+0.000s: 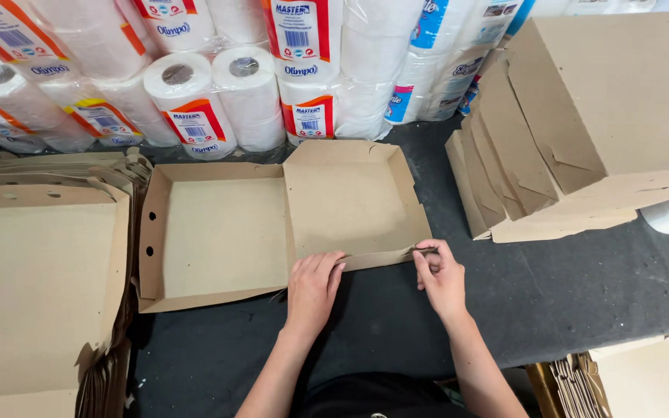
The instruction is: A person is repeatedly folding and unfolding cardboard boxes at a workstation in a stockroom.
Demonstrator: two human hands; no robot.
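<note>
Dark grey table (582,294) carries an open brown cardboard box (272,224) in the middle. Left hand (313,288) presses flat on the near flap (377,257); right hand (440,277) pinches its right corner. Folding seems underway; next this flap probably needs tucking upright.

Wrapped packs of white paper rolls (218,77) stand in a row along the far edge of the dark table (582,294). A stack of flat cardboard blanks (40,286) lies at the left, and leaning folded cardboard boxes (582,116) sit far right. More cardboard pieces (644,379) show at the near right corner.
</note>
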